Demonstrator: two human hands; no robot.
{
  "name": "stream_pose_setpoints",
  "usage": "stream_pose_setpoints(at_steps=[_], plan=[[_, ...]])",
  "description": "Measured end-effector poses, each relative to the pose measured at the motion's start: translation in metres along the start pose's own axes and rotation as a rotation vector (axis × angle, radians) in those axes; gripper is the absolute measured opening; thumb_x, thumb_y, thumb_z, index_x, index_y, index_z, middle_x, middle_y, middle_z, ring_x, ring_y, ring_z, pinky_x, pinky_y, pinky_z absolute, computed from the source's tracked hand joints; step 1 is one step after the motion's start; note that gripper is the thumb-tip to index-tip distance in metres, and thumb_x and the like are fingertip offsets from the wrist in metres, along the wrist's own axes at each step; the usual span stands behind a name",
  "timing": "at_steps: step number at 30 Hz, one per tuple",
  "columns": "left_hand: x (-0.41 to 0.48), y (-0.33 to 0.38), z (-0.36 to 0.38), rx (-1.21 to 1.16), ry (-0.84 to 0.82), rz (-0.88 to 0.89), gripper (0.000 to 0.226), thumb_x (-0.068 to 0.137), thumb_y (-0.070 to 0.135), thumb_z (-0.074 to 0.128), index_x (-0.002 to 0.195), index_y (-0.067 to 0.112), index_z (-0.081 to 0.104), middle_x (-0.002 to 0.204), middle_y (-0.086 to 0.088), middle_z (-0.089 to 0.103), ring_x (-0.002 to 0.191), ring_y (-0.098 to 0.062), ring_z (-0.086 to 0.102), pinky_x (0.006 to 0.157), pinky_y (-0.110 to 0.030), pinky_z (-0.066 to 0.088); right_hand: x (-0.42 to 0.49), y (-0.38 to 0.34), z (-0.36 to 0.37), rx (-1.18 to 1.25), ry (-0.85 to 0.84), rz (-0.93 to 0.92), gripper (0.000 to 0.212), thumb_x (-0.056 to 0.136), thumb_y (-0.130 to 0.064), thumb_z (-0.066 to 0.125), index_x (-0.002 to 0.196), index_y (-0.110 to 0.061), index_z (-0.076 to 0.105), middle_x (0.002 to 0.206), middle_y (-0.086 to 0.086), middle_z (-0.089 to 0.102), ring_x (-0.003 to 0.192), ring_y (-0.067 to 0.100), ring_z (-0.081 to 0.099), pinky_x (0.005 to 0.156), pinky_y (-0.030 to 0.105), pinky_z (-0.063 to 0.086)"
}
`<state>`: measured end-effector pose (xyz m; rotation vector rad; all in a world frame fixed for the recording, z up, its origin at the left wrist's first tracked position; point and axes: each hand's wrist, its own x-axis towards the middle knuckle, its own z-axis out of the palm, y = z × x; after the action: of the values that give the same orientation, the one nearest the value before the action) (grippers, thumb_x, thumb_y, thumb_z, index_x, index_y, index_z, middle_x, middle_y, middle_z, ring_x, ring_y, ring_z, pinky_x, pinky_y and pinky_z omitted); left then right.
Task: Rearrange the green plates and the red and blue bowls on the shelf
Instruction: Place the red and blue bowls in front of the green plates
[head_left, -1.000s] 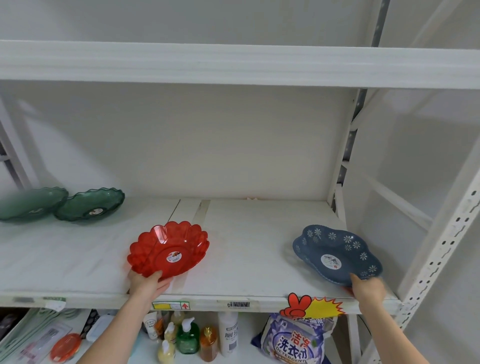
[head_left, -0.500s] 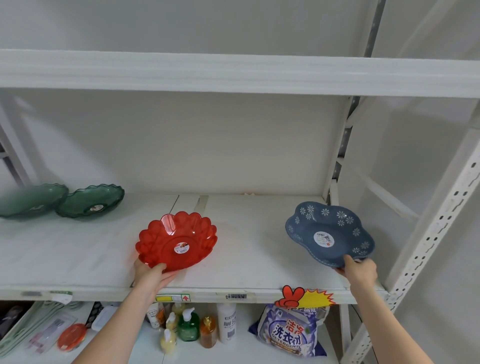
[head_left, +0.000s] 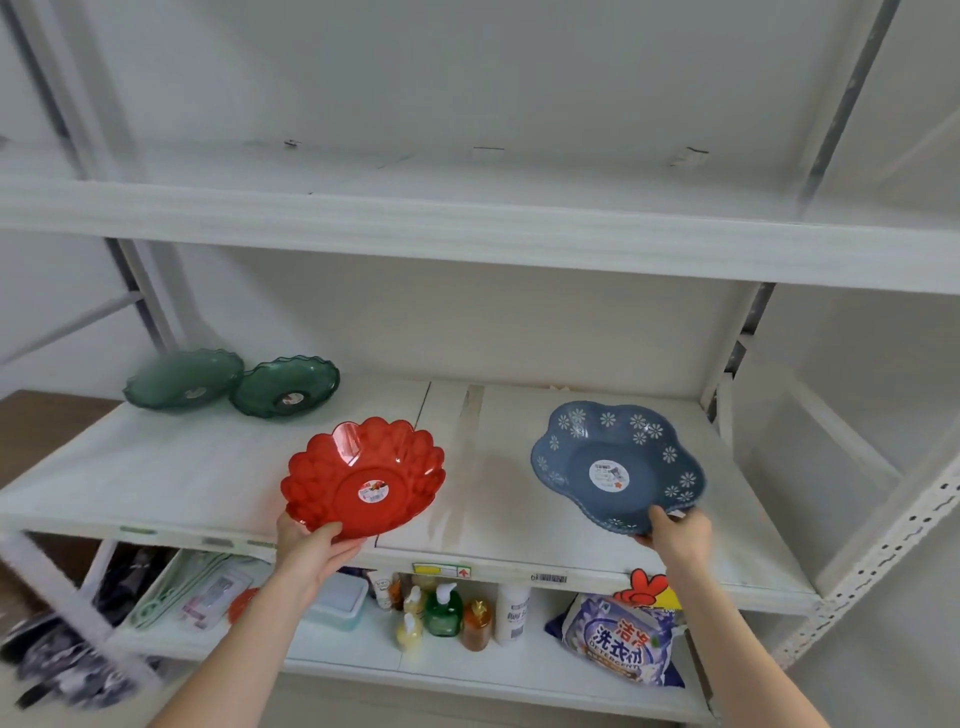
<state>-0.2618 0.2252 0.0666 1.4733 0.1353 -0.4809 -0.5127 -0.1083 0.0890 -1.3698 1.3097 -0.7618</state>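
Observation:
My left hand (head_left: 310, 552) grips the near rim of a red scalloped bowl (head_left: 363, 477), which is tilted toward me above the front of the white shelf (head_left: 171, 483). My right hand (head_left: 677, 535) holds the near rim of a blue flower-patterned bowl (head_left: 615, 465), also tilted and raised over the shelf's right part. Two green wavy-edged plates, the left green plate (head_left: 183, 380) and the right green plate (head_left: 284, 385), rest side by side at the shelf's back left.
An upper shelf board (head_left: 467, 234) runs overhead. Below the working shelf stand several bottles (head_left: 441, 610), a detergent bag (head_left: 621, 642) and a pale lidded box (head_left: 337, 603). A perforated white upright (head_left: 883, 545) stands at the right.
Both bowls have come up off the shelf board and tilted toward me. My view has swung up and pulled back, showing more of the upper shelf.

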Motion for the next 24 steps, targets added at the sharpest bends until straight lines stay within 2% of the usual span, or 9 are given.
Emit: stream_pose_setpoints(at_steps=[2, 5, 6, 9, 13, 18, 21, 24], plan=[[0.003, 0.012, -0.031, 0.013, 0.001, -0.005, 0.066, 0.091, -0.008, 0.052, 0.142, 0.027, 0.029, 0.142, -0.024, 0.046, 0.089, -0.04, 0.069, 0.093, -0.051, 0.052, -0.025, -0.003, 0.025, 0.013, -0.029, 0.017, 0.023, 0.088, -0.003, 0.058, 0.11, 0.0, 0.051, 0.104, 0.021, 0.067, 0.078, 0.039, 0.069, 0.069, 0.047, 0.06], [0.014, 0.031, -0.075, 0.043, -0.01, 0.001, 0.066, 0.091, -0.006, 0.054, 0.142, 0.029, 0.028, 0.141, -0.023, 0.047, 0.088, -0.039, 0.07, 0.093, -0.05, 0.052, -0.067, -0.009, 0.067, 0.026, -0.049, 0.02, 0.024, 0.088, -0.003, 0.057, 0.111, 0.0, 0.05, 0.095, 0.017, 0.065, 0.067, 0.033, 0.068, 0.045, 0.027, 0.056], [0.018, 0.037, -0.088, 0.055, -0.015, 0.007, 0.068, 0.092, -0.006, 0.054, 0.143, 0.029, 0.027, 0.141, -0.023, 0.047, 0.088, -0.039, 0.07, 0.092, -0.049, 0.052, -0.08, -0.01, 0.082, 0.032, -0.058, 0.016, 0.023, 0.089, -0.003, 0.058, 0.11, -0.001, 0.05, 0.094, 0.016, 0.065, 0.067, 0.032, 0.068, 0.042, 0.024, 0.054], [0.033, 0.055, -0.123, 0.057, -0.026, 0.009, 0.07, 0.092, -0.006, 0.053, 0.145, 0.029, 0.024, 0.141, -0.025, 0.047, 0.087, -0.038, 0.069, 0.091, -0.046, 0.052, -0.115, -0.012, 0.129, 0.035, -0.101, 0.023, 0.025, 0.088, -0.007, 0.059, 0.111, -0.004, 0.051, 0.099, 0.019, 0.068, 0.072, 0.035, 0.071, 0.05, 0.029, 0.057], [0.061, 0.073, -0.162, 0.054, -0.024, 0.004, 0.074, 0.092, -0.006, 0.054, 0.146, 0.031, 0.022, 0.141, -0.025, 0.047, 0.086, -0.036, 0.069, 0.092, -0.047, 0.051, -0.15, -0.019, 0.19, 0.004, -0.13, 0.008, 0.019, 0.089, -0.006, 0.058, 0.106, -0.003, 0.051, 0.091, 0.017, 0.066, 0.068, 0.031, 0.069, 0.046, 0.027, 0.053], [0.103, 0.087, -0.219, 0.026, -0.01, 0.018, 0.078, 0.092, -0.005, 0.056, 0.148, 0.034, 0.017, 0.141, -0.026, 0.046, 0.09, -0.036, 0.067, 0.095, -0.048, 0.05, -0.179, -0.024, 0.273, -0.006, -0.192, -0.035, 0.017, 0.088, -0.006, 0.059, 0.103, -0.005, 0.05, 0.079, 0.007, 0.065, 0.067, 0.032, 0.069, 0.065, 0.045, 0.061], [0.132, 0.098, -0.265, -0.002, -0.017, 0.001, 0.079, 0.092, -0.003, 0.058, 0.148, 0.035, 0.018, 0.143, -0.024, 0.044, 0.09, -0.035, 0.067, 0.097, -0.049, 0.05, -0.204, -0.027, 0.325, 0.043, -0.234, -0.053, 0.018, 0.089, -0.004, 0.058, 0.104, -0.002, 0.051, 0.08, 0.01, 0.066, 0.072, 0.033, 0.069, 0.058, 0.038, 0.059], [0.166, 0.113, -0.314, 0.022, -0.044, -0.016, 0.081, 0.091, -0.001, 0.059, 0.149, 0.038, 0.018, 0.145, -0.022, 0.044, 0.093, -0.035, 0.067, 0.098, -0.051, 0.049, -0.232, -0.027, 0.379, 0.042, -0.223, -0.036, 0.02, 0.088, -0.005, 0.059, 0.106, -0.002, 0.051, 0.089, 0.017, 0.067, 0.072, 0.033, 0.069, 0.059, 0.038, 0.059]])
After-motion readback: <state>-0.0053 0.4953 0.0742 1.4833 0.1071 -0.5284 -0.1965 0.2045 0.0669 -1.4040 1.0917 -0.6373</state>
